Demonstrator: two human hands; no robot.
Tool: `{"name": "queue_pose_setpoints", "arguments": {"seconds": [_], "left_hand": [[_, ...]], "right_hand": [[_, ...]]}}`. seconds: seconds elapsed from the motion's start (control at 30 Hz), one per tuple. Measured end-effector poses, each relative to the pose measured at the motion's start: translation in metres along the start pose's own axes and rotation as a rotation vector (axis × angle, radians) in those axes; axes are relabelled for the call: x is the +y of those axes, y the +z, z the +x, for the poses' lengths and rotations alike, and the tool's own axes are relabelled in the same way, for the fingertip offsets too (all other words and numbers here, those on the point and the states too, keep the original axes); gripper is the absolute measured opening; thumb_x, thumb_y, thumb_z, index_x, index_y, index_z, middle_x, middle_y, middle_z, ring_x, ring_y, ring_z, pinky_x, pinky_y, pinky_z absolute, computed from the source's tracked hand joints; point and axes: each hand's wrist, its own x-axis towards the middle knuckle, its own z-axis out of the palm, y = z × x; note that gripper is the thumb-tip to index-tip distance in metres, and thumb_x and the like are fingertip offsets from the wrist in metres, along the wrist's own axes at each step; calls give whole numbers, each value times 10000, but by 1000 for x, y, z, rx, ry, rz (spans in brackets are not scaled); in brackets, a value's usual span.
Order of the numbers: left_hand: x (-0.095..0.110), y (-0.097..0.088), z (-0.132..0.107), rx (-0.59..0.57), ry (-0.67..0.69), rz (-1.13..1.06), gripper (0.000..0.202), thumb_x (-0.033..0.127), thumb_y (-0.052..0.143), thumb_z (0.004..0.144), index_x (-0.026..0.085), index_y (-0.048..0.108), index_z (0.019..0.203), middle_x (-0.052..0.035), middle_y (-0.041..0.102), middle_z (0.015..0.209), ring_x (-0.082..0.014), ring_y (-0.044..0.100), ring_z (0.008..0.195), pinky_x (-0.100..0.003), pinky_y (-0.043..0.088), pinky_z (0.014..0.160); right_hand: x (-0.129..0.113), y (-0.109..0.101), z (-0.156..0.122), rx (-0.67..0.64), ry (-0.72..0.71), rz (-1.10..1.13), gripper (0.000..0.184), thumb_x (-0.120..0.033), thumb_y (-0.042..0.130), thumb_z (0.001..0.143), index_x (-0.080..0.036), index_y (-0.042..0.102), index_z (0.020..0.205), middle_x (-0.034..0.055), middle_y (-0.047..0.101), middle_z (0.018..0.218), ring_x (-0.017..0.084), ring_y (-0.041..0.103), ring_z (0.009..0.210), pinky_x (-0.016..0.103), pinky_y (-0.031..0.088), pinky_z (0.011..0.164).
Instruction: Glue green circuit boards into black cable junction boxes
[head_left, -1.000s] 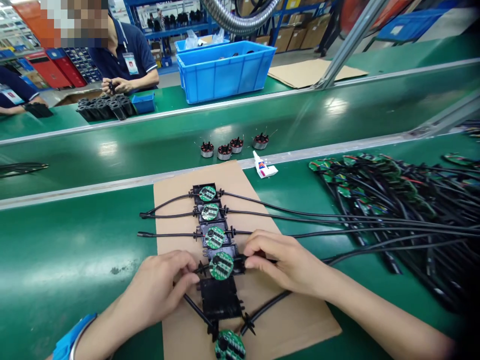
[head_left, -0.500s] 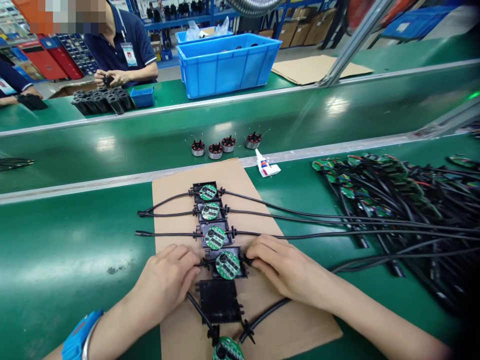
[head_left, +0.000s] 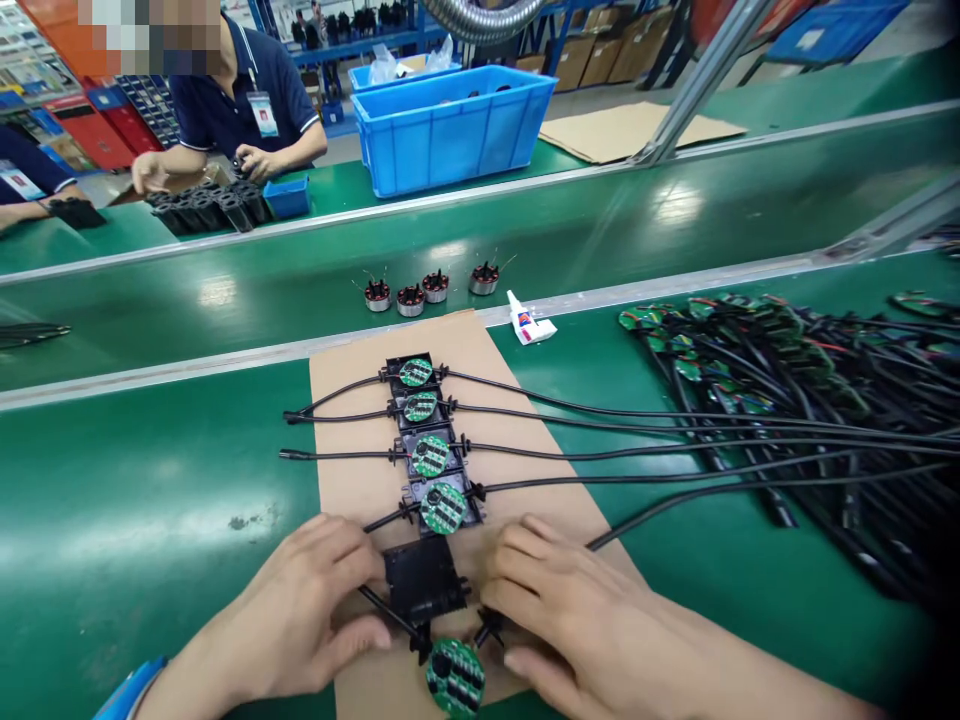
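Observation:
My left hand (head_left: 319,600) is over the cardboard's left edge, thumb and fingers apart around a black cable (head_left: 394,615). This cable runs to a loose round green circuit board (head_left: 455,682) nearest me. Beside that board's right cable grommet (head_left: 489,627), my right hand (head_left: 559,595) has its thumb and fingers apart. Between the hands lies a black plastic housing (head_left: 425,578) with no board on it. Beyond it, several housings stand in a row, each with a board, such as the closest board (head_left: 442,508), and cables leaving both sides.
Cardboard (head_left: 525,540) lies under the row. A heap of cabled boards (head_left: 795,400) covers the right side. A white glue bottle (head_left: 529,320) and several motor stators (head_left: 410,300) lie farther off. Across the line, a co-worker (head_left: 247,110) handles black parts near a blue bin (head_left: 450,130).
Both hands have come off the fourth board's cables and moved nearer me, to the lowest board's cables. That fourth board now sits at its housing with its right cable stretched out. The co-worker's hands have parted.

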Motion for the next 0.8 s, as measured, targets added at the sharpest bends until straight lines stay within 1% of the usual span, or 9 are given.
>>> {"name": "queue_pose_setpoints", "arguments": {"seconds": [0.07, 0.17, 0.27, 0.37, 0.43, 0.5, 0.6, 0.7, 0.8], "left_hand": [[1, 2, -8, 18, 69, 24, 71, 232, 489, 939, 219, 546, 978, -27, 606, 858, -200, 559, 783, -338, 440, 726], [1, 3, -27, 158, 73, 4, 87, 165, 473, 941, 207, 546, 963, -14, 607, 800, -166, 564, 713, -288, 430, 658], [-1, 6, -49, 301, -66, 12, 68, 177, 487, 933, 197, 549, 952, -15, 594, 784, -147, 576, 666, -246, 418, 567], [-2, 16, -57, 310, -221, 92, 120, 226, 457, 944, 202, 563, 893, -11, 583, 750, -146, 576, 605, -243, 419, 519], [-2, 25, -54, 261, -276, 125, 184, 244, 423, 949, 206, 564, 837, -11, 579, 726, -156, 585, 599, -248, 428, 511], [0, 33, -47, 239, -283, 135, 222, 245, 392, 950, 208, 562, 812, -15, 578, 713, -168, 594, 612, -258, 438, 518], [5, 39, -35, 277, -254, 163, 219, 248, 388, 950, 211, 566, 829, -25, 588, 733, -190, 598, 647, -287, 455, 543], [9, 42, -25, 305, -213, 191, 191, 248, 407, 948, 210, 560, 841, -32, 587, 763, -204, 588, 674, -315, 467, 565], [12, 44, -16, 306, -159, 213, 191, 241, 416, 946, 205, 542, 807, -36, 575, 772, -209, 573, 673, -332, 474, 564]], "right_hand": [[-5, 1, -4, -40, 30, 36, 102, -173, 489, 847, -190, 589, 860, 53, 552, 793, 194, 473, 749, 337, 414, 697], [-4, 3, -2, 47, 26, 71, 204, -81, 406, 896, -167, 590, 901, 62, 541, 808, 178, 457, 754, 298, 412, 669], [0, 11, 7, 153, 2, 46, 168, -87, 423, 909, -149, 579, 913, 75, 543, 845, 178, 448, 769, 303, 423, 696], [6, 24, 14, 145, 37, -62, 182, -77, 417, 900, -151, 583, 893, 78, 537, 839, 188, 447, 761, 314, 421, 669], [10, 29, 14, 117, 60, -110, 198, -62, 406, 887, -152, 583, 886, 81, 533, 844, 196, 452, 769, 323, 419, 664], [13, 29, 9, 114, 64, -115, 200, -57, 397, 882, -157, 569, 860, 77, 526, 836, 194, 448, 761, 323, 409, 652], [14, 18, -2, 121, 56, -80, 200, -52, 388, 886, -167, 533, 809, 59, 509, 789, 179, 430, 721, 300, 380, 605], [15, 7, -14, 159, 51, -51, 195, -36, 390, 885, -165, 535, 864, 59, 519, 798, 172, 433, 717, 295, 371, 604], [20, 3, -23, 177, 78, -67, 216, -23, 383, 880, -168, 544, 878, 58, 521, 795, 173, 445, 711, 299, 370, 611]]}}
